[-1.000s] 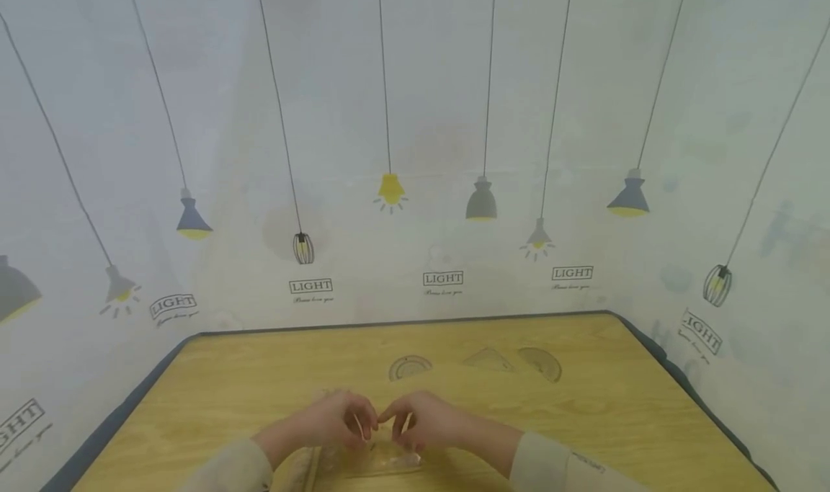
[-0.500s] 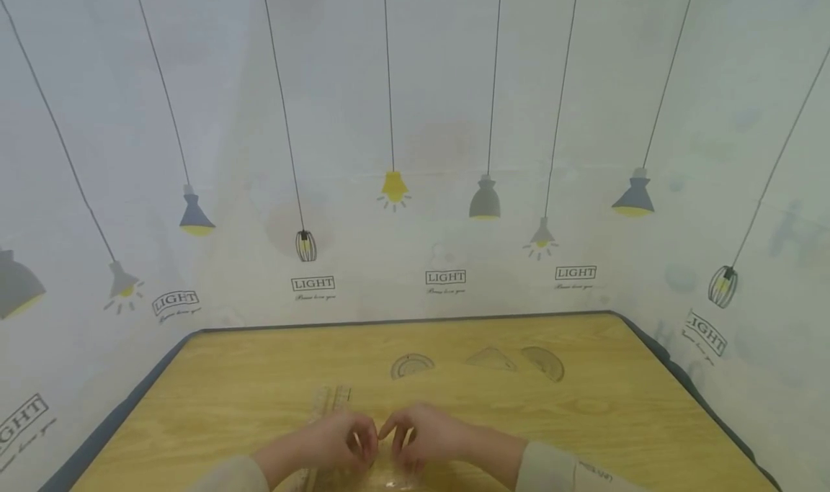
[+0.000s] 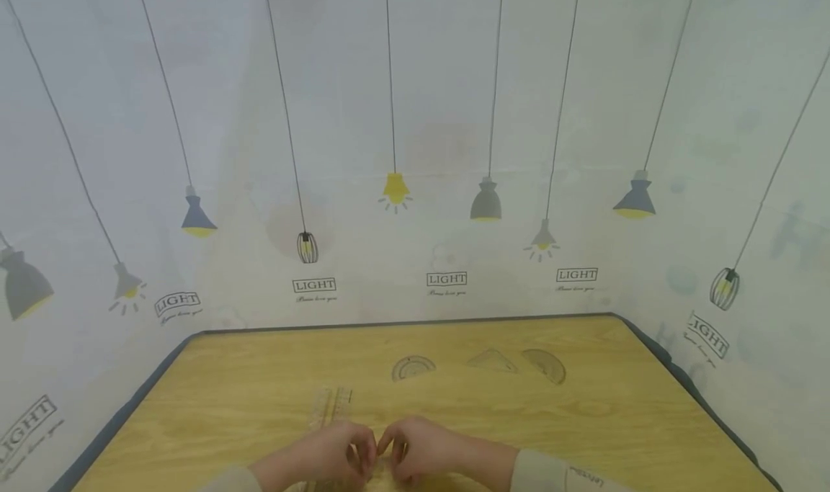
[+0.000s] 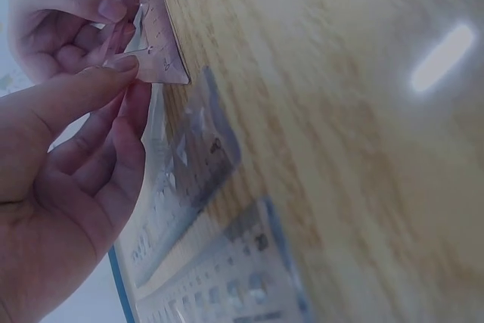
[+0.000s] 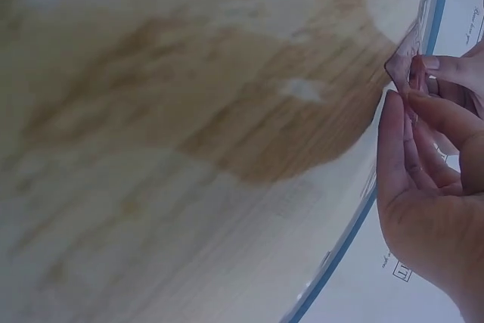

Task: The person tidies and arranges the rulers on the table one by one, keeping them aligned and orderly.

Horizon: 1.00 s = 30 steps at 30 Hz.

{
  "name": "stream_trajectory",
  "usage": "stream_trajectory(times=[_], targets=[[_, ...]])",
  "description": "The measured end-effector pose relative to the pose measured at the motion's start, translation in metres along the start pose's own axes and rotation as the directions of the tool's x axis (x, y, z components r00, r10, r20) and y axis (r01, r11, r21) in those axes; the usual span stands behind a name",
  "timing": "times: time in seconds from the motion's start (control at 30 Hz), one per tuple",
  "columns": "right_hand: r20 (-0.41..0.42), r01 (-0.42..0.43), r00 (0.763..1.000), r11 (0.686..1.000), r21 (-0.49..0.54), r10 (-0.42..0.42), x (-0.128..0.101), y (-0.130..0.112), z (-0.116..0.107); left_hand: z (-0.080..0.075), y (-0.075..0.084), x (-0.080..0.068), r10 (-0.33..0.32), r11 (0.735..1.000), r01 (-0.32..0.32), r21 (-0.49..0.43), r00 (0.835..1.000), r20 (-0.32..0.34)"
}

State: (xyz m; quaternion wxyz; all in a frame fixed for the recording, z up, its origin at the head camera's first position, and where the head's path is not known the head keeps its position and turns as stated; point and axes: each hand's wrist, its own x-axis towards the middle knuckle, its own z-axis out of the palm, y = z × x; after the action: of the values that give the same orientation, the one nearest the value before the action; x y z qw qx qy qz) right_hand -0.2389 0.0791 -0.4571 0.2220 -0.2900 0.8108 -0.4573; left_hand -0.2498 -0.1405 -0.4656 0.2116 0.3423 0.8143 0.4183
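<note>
Pinching from the left, the left hand holds the near corner of a clear ruler between thumb and fingers; the right hand pinches the same piece from the right, so both grips meet at the near edge of the counter. One long clear ruler lies on the wood just beyond the left hand, its long axis running near to far. Farther off and to the right lie three clear drawing tools: a protractor, a triangle and a second protractor.

Makeshift recording booth, wooden table, lamp-printed curtain enclosing it
</note>
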Motion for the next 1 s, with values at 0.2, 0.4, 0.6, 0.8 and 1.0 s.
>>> stream_trajectory(times=[0.2,0.4,0.6,0.8,1.0], targets=[[0.013,-0.033,0.999,0.999,0.042,0.032,-0.0018,-0.0024,0.0033,0.0017,0.0036,-0.0031,-0.044,0.998,0.045,-0.041,0.999,0.016],[0.019,-0.024,1.0,1.0,-0.001,0.024,-0.0009,-0.003,0.0045,0.0012,0.0058,-0.0052,-0.065,0.998,0.065,0.007,0.997,0.028],[0.022,0.006,1.0,0.999,-0.047,-0.005,-0.0004,-0.0013,0.004,0.0017,0.0049,-0.0053,-0.054,0.998,0.053,0.032,0.998,0.029],[0.041,-0.013,0.999,1.0,-0.014,0.014,-0.0015,-0.0008,0.0033,0.0011,0.0003,-0.0051,-0.03,0.999,0.029,0.024,0.999,0.029],[0.051,-0.022,0.998,1.0,-0.021,0.023,-0.002,-0.0023,0.004,-0.0008,0.0004,-0.0075,-0.04,0.999,0.04,-0.014,0.999,0.021]])
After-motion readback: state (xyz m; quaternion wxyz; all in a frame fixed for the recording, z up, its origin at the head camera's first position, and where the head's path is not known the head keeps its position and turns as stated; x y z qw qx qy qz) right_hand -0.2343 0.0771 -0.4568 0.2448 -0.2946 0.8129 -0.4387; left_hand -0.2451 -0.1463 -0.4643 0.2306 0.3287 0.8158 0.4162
